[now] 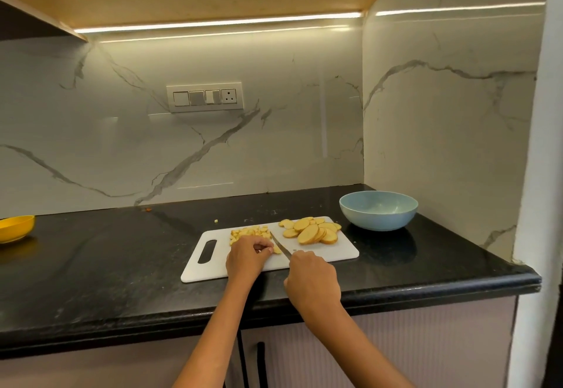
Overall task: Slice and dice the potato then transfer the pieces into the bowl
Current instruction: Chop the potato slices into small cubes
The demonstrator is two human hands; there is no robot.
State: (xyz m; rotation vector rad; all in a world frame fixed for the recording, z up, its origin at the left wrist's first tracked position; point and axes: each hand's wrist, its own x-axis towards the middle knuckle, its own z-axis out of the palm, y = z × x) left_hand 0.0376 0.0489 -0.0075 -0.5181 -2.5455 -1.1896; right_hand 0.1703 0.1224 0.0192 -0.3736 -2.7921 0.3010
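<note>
Two hands work at a white cutting board (323, 252) on a black stone bench (106, 265), under marble walls.
The right hand (312, 281) grips the knife (281, 247); left hand (247, 256) fingers (264, 247) curl onto a potato piece (277, 250). Diced potato (249, 232) lies at 11 o'clock, potato slices (312, 230) at 1, blue bowl (378, 210) at 2.

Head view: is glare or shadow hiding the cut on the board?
Head view: the strip light glares on the wall, not on the cutting board; knife blade and potato slices read clearly; the left hand covers the piece being diced; straight edges bow near the frame borders.
</note>
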